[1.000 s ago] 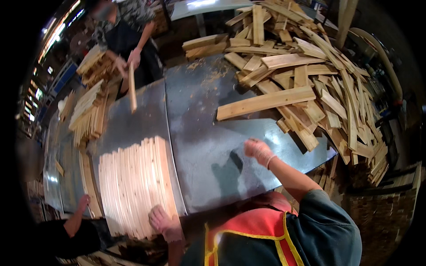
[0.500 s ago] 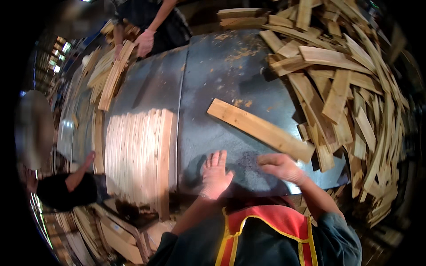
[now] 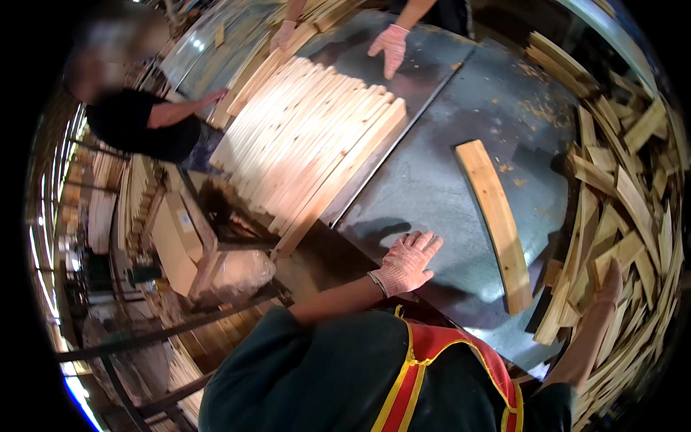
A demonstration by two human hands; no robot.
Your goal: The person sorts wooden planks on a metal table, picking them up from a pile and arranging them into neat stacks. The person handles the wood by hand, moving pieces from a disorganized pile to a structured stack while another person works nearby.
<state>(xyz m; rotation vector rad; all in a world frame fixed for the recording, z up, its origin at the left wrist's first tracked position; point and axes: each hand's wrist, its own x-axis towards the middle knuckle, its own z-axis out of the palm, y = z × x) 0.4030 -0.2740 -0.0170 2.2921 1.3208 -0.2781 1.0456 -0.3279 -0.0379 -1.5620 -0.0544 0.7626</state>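
My left hand [image 3: 407, 265], in a pale knitted glove, rests on the grey metal tabletop [image 3: 439, 194] near its front edge. Its fingers are spread and it holds nothing. At the right, my right hand [image 3: 610, 286] has its fingers closed at the lower end of a short wooden board [image 3: 620, 255], which lies on a heap of loose boards [image 3: 637, 187]. Part of that grip is hidden by the hand itself. Between my hands a thicker plank [image 3: 495, 223] lies alone on the tabletop, touching neither of them.
A neat row of pale boards [image 3: 309, 137] covers the table's left part, beside a seam. Across the table a co-worker's gloved hand [image 3: 391, 49] is spread above the metal. Another person in a dark shirt [image 3: 147, 126] stands at the left. Cartons [image 3: 176, 241] and metal bars are below.
My view has swung left. My right hand has moved from beside the thick plank to the short board in the heap. My left hand stays open on the tabletop.
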